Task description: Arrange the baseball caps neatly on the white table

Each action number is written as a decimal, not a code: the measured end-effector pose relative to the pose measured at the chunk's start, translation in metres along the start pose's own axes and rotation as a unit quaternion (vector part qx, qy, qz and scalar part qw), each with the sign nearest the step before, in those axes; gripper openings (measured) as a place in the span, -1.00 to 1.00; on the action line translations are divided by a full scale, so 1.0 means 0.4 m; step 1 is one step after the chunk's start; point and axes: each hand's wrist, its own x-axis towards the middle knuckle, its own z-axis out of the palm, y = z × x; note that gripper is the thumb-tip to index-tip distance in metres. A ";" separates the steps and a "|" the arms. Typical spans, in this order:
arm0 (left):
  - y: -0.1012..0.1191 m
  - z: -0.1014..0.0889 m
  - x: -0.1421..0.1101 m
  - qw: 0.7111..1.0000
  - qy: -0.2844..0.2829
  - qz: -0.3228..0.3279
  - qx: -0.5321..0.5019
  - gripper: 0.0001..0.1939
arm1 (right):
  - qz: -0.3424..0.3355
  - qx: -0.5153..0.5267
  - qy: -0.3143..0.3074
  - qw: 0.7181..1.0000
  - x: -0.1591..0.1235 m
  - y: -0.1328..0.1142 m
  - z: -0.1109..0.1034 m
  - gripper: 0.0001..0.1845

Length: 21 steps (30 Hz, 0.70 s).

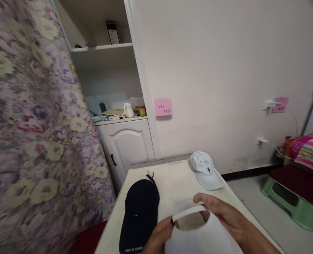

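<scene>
Cream table (175,180) by a plain wall (212,70) in the head view, navy cap (140,208) and logo cap (204,171) parked on it. White cap (201,238) is held over the near part, left side pinched in the left hand's (159,235) fingers, right gripped by the right hand (226,217), fingers curled.

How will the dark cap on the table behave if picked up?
The dark cap looks like cloth, so probably light. Its smooth, broad brim should stay stiff, while the narrow strap poking out at the far end may flop.
</scene>
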 end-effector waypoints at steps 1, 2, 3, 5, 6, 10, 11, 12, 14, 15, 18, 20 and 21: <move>-0.002 -0.004 0.007 1.000 0.018 0.006 -0.008 -0.77 | -0.004 0.011 0.011 1.000 0.005 0.003 -0.006 -0.72; -0.004 -0.009 0.015 0.999 0.033 0.013 -0.017 -0.78 | -0.006 0.022 0.021 1.000 0.011 0.006 -0.012 -0.77; -0.007 -0.017 0.022 0.998 0.044 0.019 -0.028 -0.78 | -0.008 0.031 0.029 0.999 0.016 0.008 -0.019 -0.80; -0.014 -0.034 0.036 0.996 0.066 0.024 -0.052 -0.76 | -0.007 0.042 0.042 0.998 0.027 0.014 -0.035 -0.83; -0.017 -0.043 0.042 0.995 0.072 0.023 -0.062 -0.74 | -0.006 0.044 0.047 0.998 0.032 0.017 -0.043 -0.84; -0.024 -0.077 0.064 0.996 0.052 0.018 -0.076 -0.63 | -0.017 0.034 0.076 0.996 0.040 0.025 -0.079 -0.89; -0.026 -0.085 0.071 0.996 0.046 0.020 -0.077 -0.62 | -0.022 0.029 0.085 0.996 0.040 0.026 -0.088 -0.86; -0.028 -0.092 0.078 0.995 0.047 0.023 -0.079 -0.63 | -0.027 0.024 0.095 0.995 0.040 0.028 -0.097 -0.83; -0.035 -0.107 0.093 0.994 0.054 0.037 -0.093 -0.66 | -0.038 0.017 0.117 0.992 0.040 0.034 -0.117 -0.76; -0.041 -0.114 0.102 0.992 0.058 0.043 -0.100 -0.67 | -0.044 0.014 0.128 0.991 0.041 0.040 -0.127 -0.72; -0.061 -0.140 0.130 0.990 0.067 0.057 -0.114 -0.69 | -0.063 0.015 0.166 0.984 0.045 0.064 -0.157 -0.56; -0.077 -0.164 0.147 0.989 0.069 0.061 -0.119 -0.69 | -0.079 0.040 0.196 0.977 0.048 0.084 -0.178 -0.51; -0.086 -0.177 0.156 0.988 0.070 0.063 -0.120 -0.68 | -0.086 0.056 0.209 0.972 0.051 0.094 -0.188 -0.51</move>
